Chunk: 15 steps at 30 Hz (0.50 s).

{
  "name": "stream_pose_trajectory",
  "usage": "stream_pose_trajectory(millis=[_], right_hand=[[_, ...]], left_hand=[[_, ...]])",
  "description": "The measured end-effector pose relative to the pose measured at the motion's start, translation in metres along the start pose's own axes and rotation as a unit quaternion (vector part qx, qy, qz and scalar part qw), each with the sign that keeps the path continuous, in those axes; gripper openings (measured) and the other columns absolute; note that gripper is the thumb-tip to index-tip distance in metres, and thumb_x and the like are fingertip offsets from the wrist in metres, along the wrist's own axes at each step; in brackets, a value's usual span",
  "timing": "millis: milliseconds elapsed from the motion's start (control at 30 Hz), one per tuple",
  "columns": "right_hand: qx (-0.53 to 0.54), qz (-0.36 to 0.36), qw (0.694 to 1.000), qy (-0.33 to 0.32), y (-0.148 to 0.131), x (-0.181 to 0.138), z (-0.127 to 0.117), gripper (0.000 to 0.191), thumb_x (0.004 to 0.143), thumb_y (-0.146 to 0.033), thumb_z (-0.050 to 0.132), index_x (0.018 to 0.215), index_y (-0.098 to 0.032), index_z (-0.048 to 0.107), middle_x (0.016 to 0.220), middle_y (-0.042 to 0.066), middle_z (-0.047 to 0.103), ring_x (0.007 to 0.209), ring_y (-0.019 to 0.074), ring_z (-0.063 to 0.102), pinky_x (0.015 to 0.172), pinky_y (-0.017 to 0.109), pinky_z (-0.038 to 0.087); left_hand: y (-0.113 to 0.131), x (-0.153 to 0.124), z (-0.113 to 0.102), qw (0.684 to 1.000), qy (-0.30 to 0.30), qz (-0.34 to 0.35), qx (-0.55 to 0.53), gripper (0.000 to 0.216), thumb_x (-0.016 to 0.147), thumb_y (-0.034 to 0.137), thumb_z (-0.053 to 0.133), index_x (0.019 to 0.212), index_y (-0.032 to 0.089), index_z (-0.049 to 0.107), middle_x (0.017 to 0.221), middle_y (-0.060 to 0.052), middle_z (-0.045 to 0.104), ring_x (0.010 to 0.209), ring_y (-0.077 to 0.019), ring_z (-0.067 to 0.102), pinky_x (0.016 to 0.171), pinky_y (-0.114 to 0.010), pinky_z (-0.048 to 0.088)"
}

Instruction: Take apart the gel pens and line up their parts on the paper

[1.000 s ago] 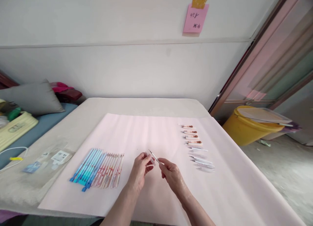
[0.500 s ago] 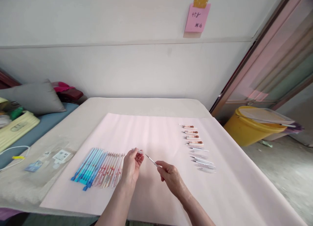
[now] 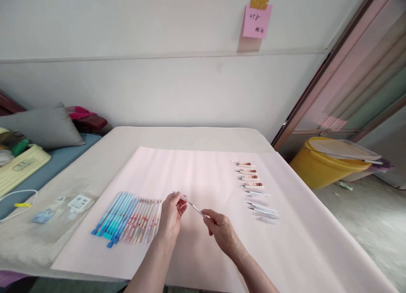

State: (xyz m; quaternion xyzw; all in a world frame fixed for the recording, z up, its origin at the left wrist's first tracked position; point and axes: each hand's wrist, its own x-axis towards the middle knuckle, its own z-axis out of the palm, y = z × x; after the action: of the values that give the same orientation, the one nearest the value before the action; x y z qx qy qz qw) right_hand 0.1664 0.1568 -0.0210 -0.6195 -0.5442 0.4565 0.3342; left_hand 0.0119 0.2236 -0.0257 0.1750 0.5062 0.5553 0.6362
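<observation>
My left hand (image 3: 173, 208) pinches a small whitish pen piece (image 3: 183, 197) between thumb and fingers. My right hand (image 3: 218, 225) is closed on a slim white pen (image 3: 198, 210), whose thin dark tip points up and left. That tip reaches the end of the piece in my left hand; how far it goes in, I cannot tell. Just left of my left hand lies a row of pink patterned pens (image 3: 139, 221), side by side with blue pens (image 3: 116, 214). Over to the right are several brown-and-cream pen parts (image 3: 250, 177) and several clear and white pen parts (image 3: 263, 209).
A pink sheet (image 3: 190, 166) covers much of the padded table (image 3: 187, 134). Clear plastic packaging (image 3: 63, 212) lies at the left. A grey pillow (image 3: 47, 126) is beyond it. A yellow bin (image 3: 320, 166) stands on the floor at right. A pink note (image 3: 256, 22) hangs on the wall.
The pen's thin tip and the small piece in my left hand, apart before, now meet. My left hand has shifted slightly right; my right hand has barely moved.
</observation>
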Motion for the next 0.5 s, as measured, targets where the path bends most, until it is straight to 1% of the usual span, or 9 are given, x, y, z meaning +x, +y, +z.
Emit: stream_pose_trajectory(millis=[233, 300, 367, 433, 500], right_hand=[[-0.022, -0.011, 1.0, -0.005, 0.001, 0.0, 0.0, 0.029, 0.081, -0.03, 0.041, 0.096, -0.021, 0.064, 0.049, -0.005, 0.042, 0.048, 0.0112, 0.045, 0.05, 0.021, 0.033], [-0.054, -0.021, 0.998, 0.0, 0.003, 0.001, 0.001, 0.028, 0.083, -0.028, 0.04, 0.097, -0.022, 0.063, 0.051, -0.004, 0.046, 0.049, 0.0116, 0.047, 0.051, 0.021, 0.033], [-0.126, -0.046, 0.991, 0.021, 0.005, 0.0, 0.001, 0.027, 0.084, -0.026, 0.04, 0.099, -0.024, 0.062, 0.055, -0.003, 0.052, 0.052, 0.0121, 0.05, 0.052, 0.022, 0.033], [-0.236, -0.089, 0.966, 0.057, 0.009, -0.002, 0.003, 0.027, 0.085, -0.023, 0.041, 0.102, -0.026, 0.061, 0.062, -0.001, 0.058, 0.055, 0.0126, 0.052, 0.052, 0.023, 0.031], [-0.354, -0.14, 0.92, 0.093, 0.012, -0.006, 0.005, 0.031, 0.085, -0.018, 0.042, 0.11, -0.027, 0.056, 0.068, 0.0, 0.059, 0.056, 0.0132, 0.053, 0.052, 0.024, 0.029]], left_hand=[[-0.001, -0.003, 0.003, 0.998, -0.032, 0.013, 0.056, 0.023, 0.067, 0.034, 0.067, 0.077, 0.017, 0.054, 0.074, -0.002, 0.064, 0.063, -0.0088, 0.059, 0.056, -0.018, 0.045], [-0.003, -0.005, 0.004, 0.997, -0.044, 0.005, 0.066, 0.023, 0.067, 0.034, 0.066, 0.077, 0.017, 0.054, 0.074, -0.003, 0.064, 0.063, -0.0089, 0.059, 0.056, -0.019, 0.045], [-0.006, -0.007, 0.005, 0.997, -0.051, -0.011, 0.061, 0.021, 0.068, 0.033, 0.065, 0.076, 0.017, 0.053, 0.073, -0.003, 0.064, 0.063, -0.0105, 0.06, 0.056, -0.02, 0.047], [-0.01, -0.009, 0.006, 0.997, -0.058, -0.032, 0.042, 0.021, 0.069, 0.031, 0.065, 0.076, 0.017, 0.051, 0.071, -0.005, 0.065, 0.063, -0.0131, 0.061, 0.056, -0.024, 0.049], [-0.014, -0.01, 0.007, 0.996, -0.068, -0.054, 0.02, 0.02, 0.07, 0.029, 0.064, 0.075, 0.017, 0.049, 0.07, -0.006, 0.065, 0.063, -0.0154, 0.063, 0.057, -0.027, 0.05]])
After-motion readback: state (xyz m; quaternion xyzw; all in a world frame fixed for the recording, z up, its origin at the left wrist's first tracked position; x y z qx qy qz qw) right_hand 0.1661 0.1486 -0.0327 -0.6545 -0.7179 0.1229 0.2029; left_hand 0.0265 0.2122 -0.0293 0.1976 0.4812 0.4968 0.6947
